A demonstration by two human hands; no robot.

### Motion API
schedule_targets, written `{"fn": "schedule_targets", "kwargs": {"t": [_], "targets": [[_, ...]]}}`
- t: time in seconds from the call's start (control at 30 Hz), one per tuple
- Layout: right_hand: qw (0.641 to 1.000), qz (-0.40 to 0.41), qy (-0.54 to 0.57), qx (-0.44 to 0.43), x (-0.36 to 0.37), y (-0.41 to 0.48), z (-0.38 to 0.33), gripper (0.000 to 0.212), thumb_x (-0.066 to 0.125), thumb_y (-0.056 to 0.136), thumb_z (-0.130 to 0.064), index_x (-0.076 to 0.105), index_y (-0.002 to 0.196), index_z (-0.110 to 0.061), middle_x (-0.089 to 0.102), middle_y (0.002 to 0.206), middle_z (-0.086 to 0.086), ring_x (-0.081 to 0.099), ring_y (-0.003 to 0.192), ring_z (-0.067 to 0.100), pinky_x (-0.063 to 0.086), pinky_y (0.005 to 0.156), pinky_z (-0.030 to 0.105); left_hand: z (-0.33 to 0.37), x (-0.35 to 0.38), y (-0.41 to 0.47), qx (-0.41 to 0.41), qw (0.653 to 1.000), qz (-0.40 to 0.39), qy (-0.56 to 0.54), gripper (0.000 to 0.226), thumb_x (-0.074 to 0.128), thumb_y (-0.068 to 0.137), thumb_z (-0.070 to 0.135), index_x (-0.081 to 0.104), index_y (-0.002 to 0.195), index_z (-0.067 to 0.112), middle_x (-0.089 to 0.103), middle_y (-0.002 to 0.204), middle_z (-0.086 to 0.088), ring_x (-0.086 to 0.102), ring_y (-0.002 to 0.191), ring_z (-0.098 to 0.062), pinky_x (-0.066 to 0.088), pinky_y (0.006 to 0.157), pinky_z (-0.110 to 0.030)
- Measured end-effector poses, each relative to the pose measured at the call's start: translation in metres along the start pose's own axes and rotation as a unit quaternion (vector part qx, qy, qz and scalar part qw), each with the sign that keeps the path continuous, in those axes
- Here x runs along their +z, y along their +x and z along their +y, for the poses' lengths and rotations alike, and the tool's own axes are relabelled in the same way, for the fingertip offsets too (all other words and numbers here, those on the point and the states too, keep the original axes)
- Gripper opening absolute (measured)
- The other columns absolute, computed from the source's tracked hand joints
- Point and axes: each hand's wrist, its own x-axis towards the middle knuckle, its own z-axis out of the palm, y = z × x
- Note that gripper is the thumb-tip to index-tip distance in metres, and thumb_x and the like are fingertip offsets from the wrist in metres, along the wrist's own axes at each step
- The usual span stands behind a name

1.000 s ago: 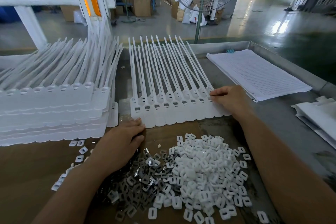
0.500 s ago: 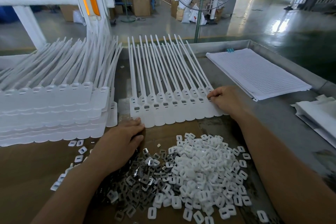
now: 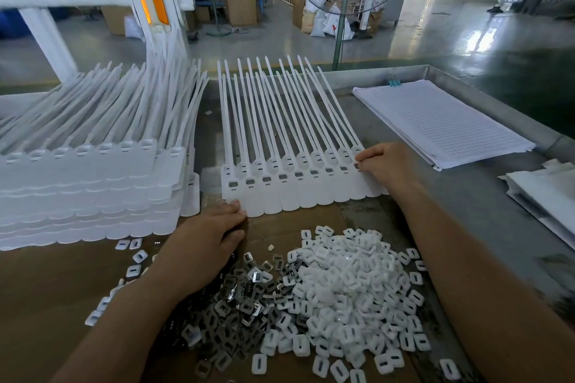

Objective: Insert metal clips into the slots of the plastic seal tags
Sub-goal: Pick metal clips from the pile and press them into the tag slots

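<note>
Mid-frame, the right hand pinches the right end of the row of seal tags. The left hand lies palm-down by the row's lower-left corner, over the metal clips; its grip cannot be told.

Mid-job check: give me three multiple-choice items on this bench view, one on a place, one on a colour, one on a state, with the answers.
1. Where is the right hand?
A. at the right end of the seal tag row
B. on the stacked tags at the left
C. in the white caps

2. What colour is the binder clip on the paper pad?
A. red
B. blue
C. black

3. How is the left hand?
A. lifting a tag
B. palm down, fingers straight, at the row's near left corner
C. holding the pad

Answers:
1 A, its fingertips meet the rightmost tag.
2 B, the clip at the pad's far edge is blue.
3 B, its fingertips reach the row's corner and nothing is lifted.
</note>
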Motion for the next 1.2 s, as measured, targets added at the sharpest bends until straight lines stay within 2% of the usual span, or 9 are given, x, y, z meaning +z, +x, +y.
{"fn": "schedule_targets", "kwargs": {"t": [0.2,0.4,0.5,0.6,0.73,0.8,0.9,1.03,1.2], "targets": [[1.000,-0.015,0.020,-0.012,0.000,-0.002,0.004,0.026,0.073,0.076,-0.009,0.063,0.065,-0.030,0.064,0.082,-0.006,0.061,0.091,0.013,0.047,0.091,0.031,-0.001,-0.001,-0.001,0.002,1.000,-0.005,0.001,0.043,0.044,0.094,0.027,0.039,0.136,0.026,0.027,0.147,0.013,0.021,0.136,-0.002,0.012,0.109,-0.018],[0.999,-0.037,0.031,-0.013,-0.005,-0.006,0.003,0.023,0.064,0.083,-0.006,0.064,0.072,-0.025,0.061,0.073,-0.015,0.055,0.070,-0.006,0.040,0.067,0.012,0.001,-0.002,-0.003,0.000,1.000,-0.003,-0.001,0.043,0.044,0.094,0.027,0.039,0.137,0.027,0.027,0.147,0.013,0.020,0.136,-0.002,0.012,0.109,-0.019],[0.999,-0.030,-0.002,-0.034,-0.007,-0.013,-0.007,0.011,0.065,0.083,-0.008,0.068,0.087,-0.017,0.059,0.082,-0.010,0.053,0.076,-0.001,0.040,0.077,0.017,0.000,-0.002,-0.003,0.000,1.000,-0.002,0.001,0.043,0.044,0.094,0.028,0.038,0.137,0.026,0.026,0.147,0.014,0.021,0.136,-0.002,0.012,0.109,-0.019],[0.992,-0.072,0.009,-0.099,-0.009,-0.030,-0.031,0.013,0.066,0.083,-0.008,0.069,0.094,-0.014,0.060,0.080,-0.010,0.054,0.072,-0.002,0.042,0.066,0.004,0.000,-0.002,-0.003,-0.001,1.000,0.000,-0.002,0.043,0.044,0.094,0.027,0.038,0.137,0.026,0.026,0.147,0.014,0.021,0.136,-0.002,0.012,0.109,-0.018],[0.952,-0.228,-0.075,-0.191,-0.010,-0.066,-0.066,0.009,0.069,0.081,-0.019,0.070,0.085,-0.027,0.062,0.077,-0.023,0.060,0.073,-0.008,0.046,0.069,0.011,-0.001,-0.002,-0.002,0.002,1.000,-0.003,-0.001,0.043,0.043,0.094,0.027,0.038,0.137,0.026,0.026,0.148,0.013,0.020,0.136,-0.002,0.011,0.109,-0.018],[0.921,-0.308,-0.112,-0.212,-0.004,-0.083,-0.077,0.006,0.069,0.080,-0.022,0.070,0.085,-0.027,0.065,0.078,-0.022,0.061,0.074,-0.009,0.048,0.074,0.013,-0.001,-0.001,-0.002,0.004,1.000,-0.002,-0.003,0.043,0.044,0.094,0.027,0.039,0.137,0.026,0.026,0.148,0.012,0.019,0.137,-0.002,0.010,0.108,-0.017],[0.873,-0.393,-0.156,-0.243,0.009,-0.104,-0.086,0.006,0.069,0.081,-0.023,0.070,0.087,-0.024,0.062,0.074,-0.022,0.056,0.069,-0.015,0.048,0.072,0.008,-0.001,0.000,-0.001,0.002,1.000,-0.002,-0.003,0.043,0.044,0.094,0.027,0.039,0.137,0.025,0.026,0.148,0.012,0.018,0.137,-0.002,0.010,0.108,-0.016],[0.834,-0.430,-0.195,-0.284,0.021,-0.116,-0.089,0.013,0.070,0.080,-0.018,0.072,0.093,-0.016,0.066,0.080,-0.015,0.052,0.065,-0.012,0.042,0.067,0.004,-0.001,0.001,0.001,0.006,1.000,0.000,-0.002,0.042,0.045,0.094,0.027,0.040,0.136,0.024,0.027,0.148,0.011,0.019,0.137,-0.002,0.011,0.109,-0.018],[0.824,-0.427,-0.222,-0.299,0.029,-0.120,-0.087,0.017,0.069,0.080,-0.016,0.072,0.097,-0.016,0.068,0.094,-0.005,0.051,0.073,-0.002,0.041,0.068,0.010,-0.002,0.002,0.002,0.009,1.000,0.005,-0.005,0.042,0.045,0.093,0.026,0.042,0.135,0.024,0.028,0.147,0.011,0.020,0.136,-0.002,0.010,0.107,-0.014]]}}
